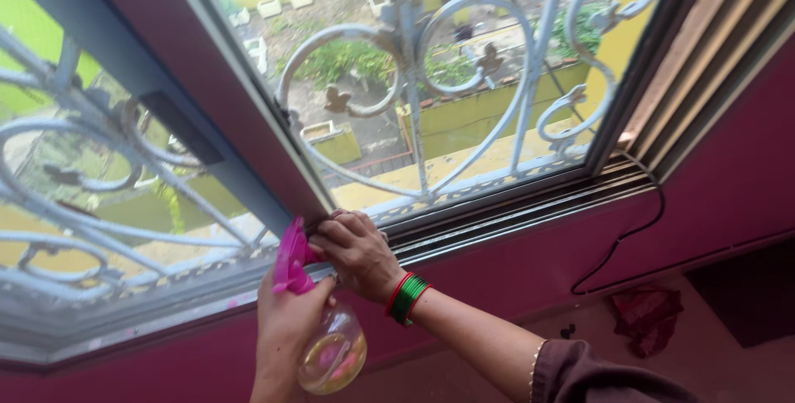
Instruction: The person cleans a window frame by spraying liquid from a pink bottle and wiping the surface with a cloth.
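At a magenta window sill [464, 275], left hand [286, 324] upright, fingers clasping spray bottle [331, 353]; right hand [356, 250] palm-down, fingers curled on track [497, 212].

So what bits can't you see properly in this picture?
- Spray bottle: the left hand covers its neck and trigger in the head view.
- Whatever the right hand presses on the window track: hidden under its fingers.
- Red cloth on the floor: too small and dim.

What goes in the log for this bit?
left hand: holds spray bottle | right hand: on window track | bangles: right wrist
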